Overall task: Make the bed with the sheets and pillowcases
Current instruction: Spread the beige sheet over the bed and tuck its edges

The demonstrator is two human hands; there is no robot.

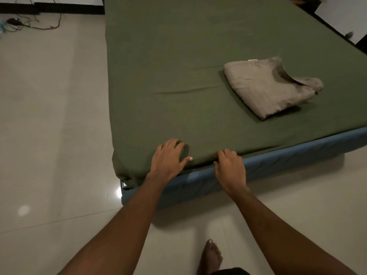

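Two hands on the green sheet: left hand open, flat; right hand seemingly pinching its edge.

Folded cloth alone on wide sheet

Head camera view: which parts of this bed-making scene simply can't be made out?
- Head view: the green sheet's far end is cut off by the top edge; no pillows show.
- The right hand's fingertips curl at the sheet's hem, hidden by its own knuckles.
- The folded beige cloth: sheet or pillowcases, its folds hide that.
- The cables on the floor: too small and dim.
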